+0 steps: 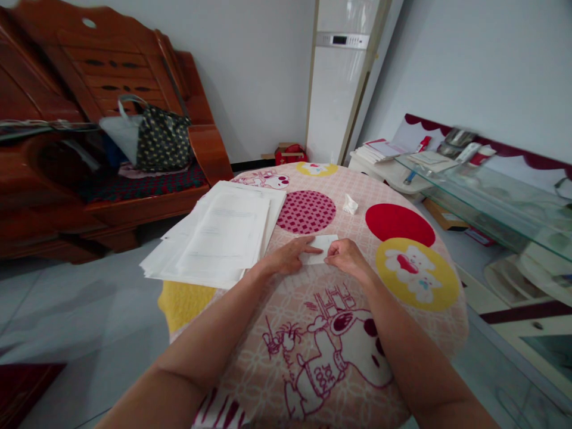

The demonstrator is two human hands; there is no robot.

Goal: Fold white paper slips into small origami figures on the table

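A small folded-looking piece of white paper (pixel 325 241) lies on the round table, between my two hands. My left hand (pixel 290 256) rests on its left part, with fingers stretched out and apart, pressing it to the cloth. At its right edge, my right hand (pixel 347 257) is closed in a pinch on the paper. The fingertips partly cover the paper, so its folds cannot be made out. To the left of my left hand lies a stack of large white sheets (pixel 223 232), faintly printed. A crumpled white paper (pixel 350 204) sits farther back.
A patterned cloth (pixel 277 322) covers the table. A wooden sofa (pixel 120 59) with a dark patterned bag (pixel 163 140) stands at the left. On the right is a glass-topped cabinet (pixel 504 202) with papers and cups. A tall white appliance (pixel 337 89) stands behind.
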